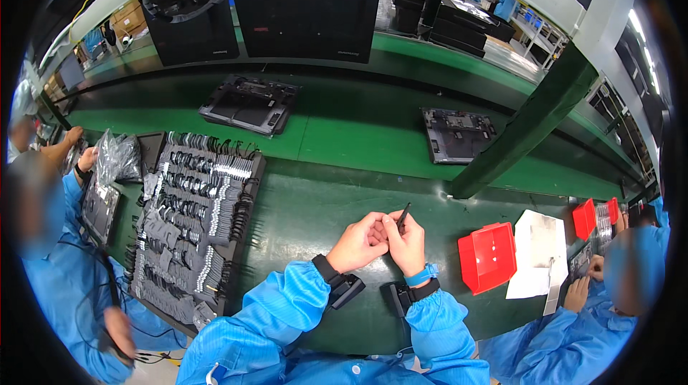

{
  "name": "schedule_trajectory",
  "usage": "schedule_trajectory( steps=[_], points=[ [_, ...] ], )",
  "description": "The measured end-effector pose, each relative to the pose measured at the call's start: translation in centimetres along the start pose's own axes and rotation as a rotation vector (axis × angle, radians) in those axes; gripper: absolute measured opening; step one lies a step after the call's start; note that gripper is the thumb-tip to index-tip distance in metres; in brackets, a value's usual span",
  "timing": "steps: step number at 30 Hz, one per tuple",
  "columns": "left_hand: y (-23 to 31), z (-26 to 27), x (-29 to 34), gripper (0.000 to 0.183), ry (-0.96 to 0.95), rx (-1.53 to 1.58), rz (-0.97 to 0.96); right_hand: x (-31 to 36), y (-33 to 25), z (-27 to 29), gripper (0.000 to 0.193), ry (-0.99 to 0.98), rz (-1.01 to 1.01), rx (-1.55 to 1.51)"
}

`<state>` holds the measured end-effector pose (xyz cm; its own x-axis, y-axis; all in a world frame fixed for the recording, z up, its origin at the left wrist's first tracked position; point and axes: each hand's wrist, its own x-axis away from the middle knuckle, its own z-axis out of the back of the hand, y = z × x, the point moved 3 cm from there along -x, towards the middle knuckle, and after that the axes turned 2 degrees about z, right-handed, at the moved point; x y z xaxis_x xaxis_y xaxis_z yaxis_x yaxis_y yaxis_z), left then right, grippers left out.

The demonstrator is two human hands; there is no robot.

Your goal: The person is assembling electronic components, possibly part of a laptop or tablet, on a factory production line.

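Head view: right hand [408,240] fingers pinch a thin black tool [404,214]; left hand [358,241] fingers curl closed, touching them.

thin black pen-like tool [404,214], tilted upright, over green bench.

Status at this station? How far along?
Done: nothing finished shows at the hands; two open laptop chassis lie on the belt. In hand: left hand and right hand meet over the mat, the right pinching a thin dark tool. Left: the parts tray looks nearly full.
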<state>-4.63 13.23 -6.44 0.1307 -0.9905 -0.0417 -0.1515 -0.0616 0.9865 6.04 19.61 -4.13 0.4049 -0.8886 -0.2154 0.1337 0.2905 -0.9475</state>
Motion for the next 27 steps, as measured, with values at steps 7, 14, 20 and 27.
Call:
schedule_trajectory(
  steps=[7, 14, 20, 27],
  points=[
    [0.22, -0.06, -0.1, 0.043, -0.031, -0.044, 0.072, -0.07, 0.36, 0.21, 0.016, -0.005, -0.01, -0.015],
    [0.12, 0.03, -0.11, 0.041, 0.002, -0.011, 0.015, -0.05, 0.24, 0.02, 0.017, -0.034, -0.02, -0.013],
    [0.25, 0.06, -0.03, 0.041, -0.001, -0.018, 0.027, 0.01, 0.45, 0.09, 0.016, -0.028, -0.016, 0.001],
    [-0.06, 0.16, -0.03, 0.041, -0.035, -0.015, 0.045, -0.03, 0.06, 0.08, 0.016, -0.027, -0.003, -0.007]
  ],
)
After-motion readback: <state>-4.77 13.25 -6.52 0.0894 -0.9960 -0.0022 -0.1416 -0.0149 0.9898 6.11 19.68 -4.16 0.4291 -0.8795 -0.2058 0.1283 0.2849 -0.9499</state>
